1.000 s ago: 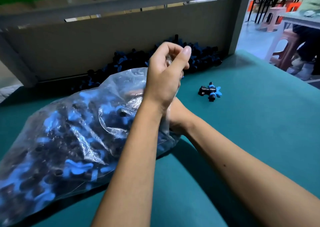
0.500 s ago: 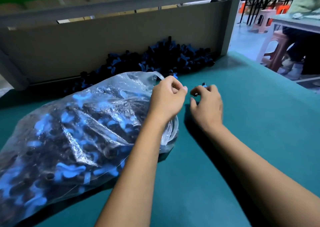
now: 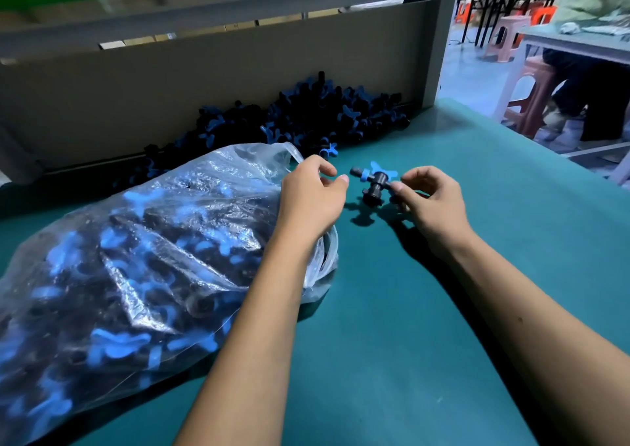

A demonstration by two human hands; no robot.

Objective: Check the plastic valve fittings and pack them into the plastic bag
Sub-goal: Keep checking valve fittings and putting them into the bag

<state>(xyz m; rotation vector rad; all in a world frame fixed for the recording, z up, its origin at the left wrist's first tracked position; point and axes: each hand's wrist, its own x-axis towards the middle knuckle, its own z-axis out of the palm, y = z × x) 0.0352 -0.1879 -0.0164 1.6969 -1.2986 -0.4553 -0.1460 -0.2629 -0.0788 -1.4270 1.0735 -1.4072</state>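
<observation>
Head view, listed left to right. Plastic bag [image 3: 136, 258]: clear, bulging with black-and-blue fittings, laid on its side on the teal table top [image 3: 392, 360]; its left end is cut off by the frame edge, its mouth is turned toward the centre of the table. No print or label is seen on the film.

Left hand [image 3: 312, 196]: held over the bag's mouth, fingers loosely curled, thumb and forefinger close together; whether film is pinched between them cannot be told.

Loose pile of valve fittings [image 3: 306, 114]: heaped along the far edge of the table against a grey-brown back panel [image 3: 170, 87]; one stray piece lies just in front of the heap.

Single valve fitting [image 3: 374, 181]: black tee body with blue winged handle, raised just off the table above its own shadow, between the two hands and apart from the left.

Right hand [image 3: 431, 200]: fingers curled, the fitting's right end pinched at the fingertips.

Open room: bare teal surface is left in front of and to the right of the hands, up to the table's right edge. Beyond that edge, pink stools [image 3: 531, 97] and another table are seen. No legible writing is found anywhere.
</observation>
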